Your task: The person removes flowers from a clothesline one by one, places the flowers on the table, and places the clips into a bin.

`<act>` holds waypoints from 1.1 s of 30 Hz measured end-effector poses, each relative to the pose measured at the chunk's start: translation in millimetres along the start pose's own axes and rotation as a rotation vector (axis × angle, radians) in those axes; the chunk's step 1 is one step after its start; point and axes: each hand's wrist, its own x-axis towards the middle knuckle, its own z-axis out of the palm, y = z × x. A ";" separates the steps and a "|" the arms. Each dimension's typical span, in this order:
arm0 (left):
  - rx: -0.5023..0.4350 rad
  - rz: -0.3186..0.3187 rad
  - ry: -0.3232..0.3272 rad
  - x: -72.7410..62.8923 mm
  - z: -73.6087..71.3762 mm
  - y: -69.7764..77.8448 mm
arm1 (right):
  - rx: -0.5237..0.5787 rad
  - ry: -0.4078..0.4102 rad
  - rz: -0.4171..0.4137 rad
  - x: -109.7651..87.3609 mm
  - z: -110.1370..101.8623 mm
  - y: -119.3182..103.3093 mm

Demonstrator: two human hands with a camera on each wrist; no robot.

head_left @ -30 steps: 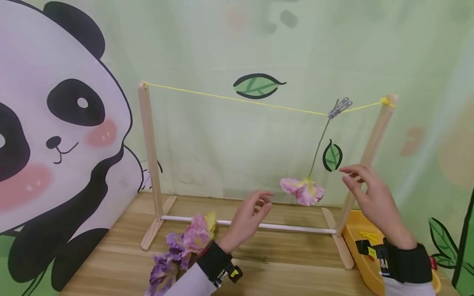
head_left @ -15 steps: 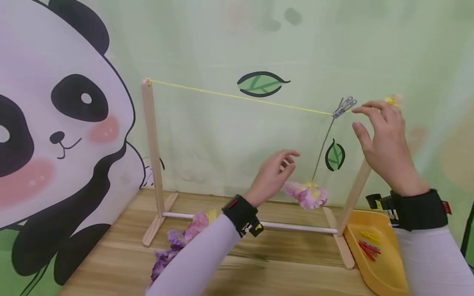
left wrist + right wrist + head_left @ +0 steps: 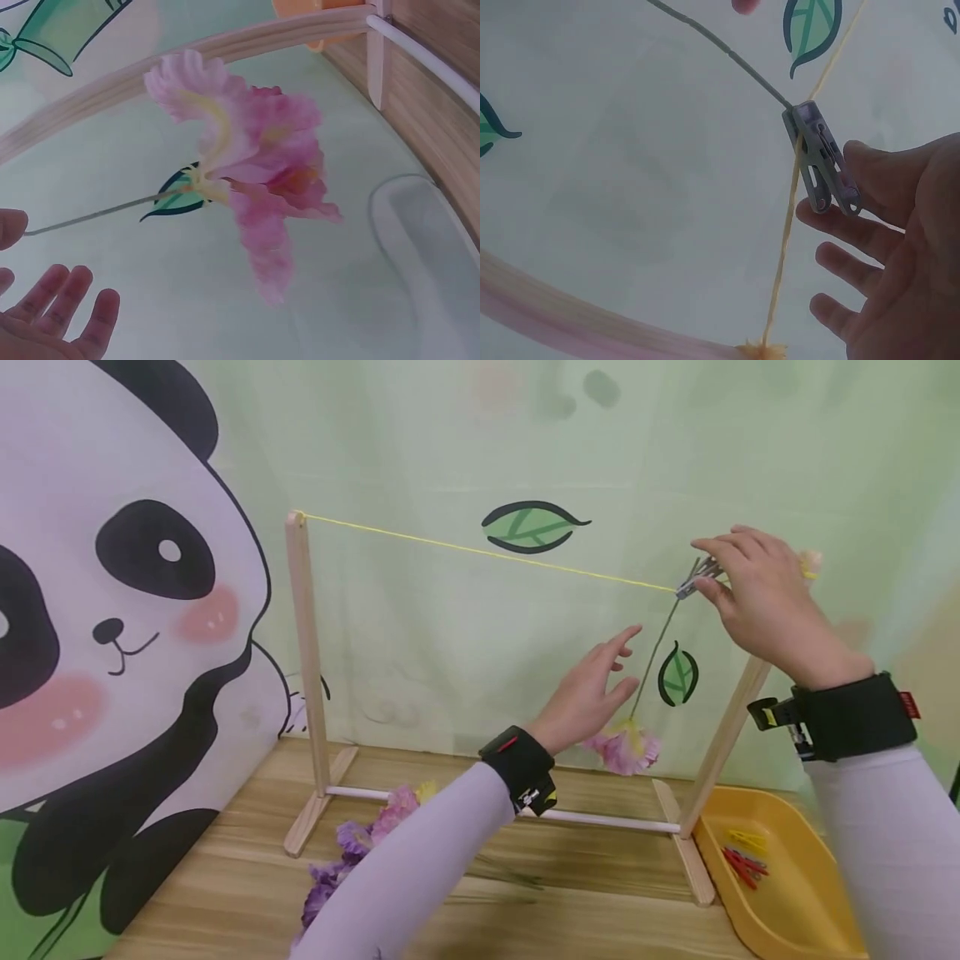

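A grey clothespin point(image 3: 821, 157) clips a flower stem point(image 3: 739, 64) to the yellow string point(image 3: 480, 552). My right hand point(image 3: 757, 589) is at the clothespin, thumb and index finger on either side of its handles; the handles stand apart. Pink petals of the artificial flower point(image 3: 255, 142) hang at the low end of the stem. Close beside that stem is my left hand point(image 3: 581, 697), fingers spread and holding nothing. Its thumb overlaps the stem's end in the left wrist view.
Two wooden posts point(image 3: 307, 643) carry the string, joined below by a white rod point(image 3: 607, 821). Purple and pink flowers point(image 3: 348, 852) lie on the table at front left, partly behind my left sleeve. A yellow tray point(image 3: 795, 877) with red, yellow and grey clothespins point(image 3: 746, 864) stands right.
My right hand has risen from beside the right post to the clothespin on the string. The left hand has moved up and right, towards the hanging stem.
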 end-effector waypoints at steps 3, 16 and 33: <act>-0.046 -0.022 -0.016 6.3 -0.1 5.3 | -0.006 -0.026 0.011 2.9 -2.6 1.8; -0.123 -0.059 -0.097 31.1 -2.1 25.0 | -0.075 -0.153 -0.024 13.1 -14.8 7.6; -0.119 -0.072 0.068 33.2 -1.4 31.1 | 0.107 -0.047 0.059 12.2 -12.5 10.4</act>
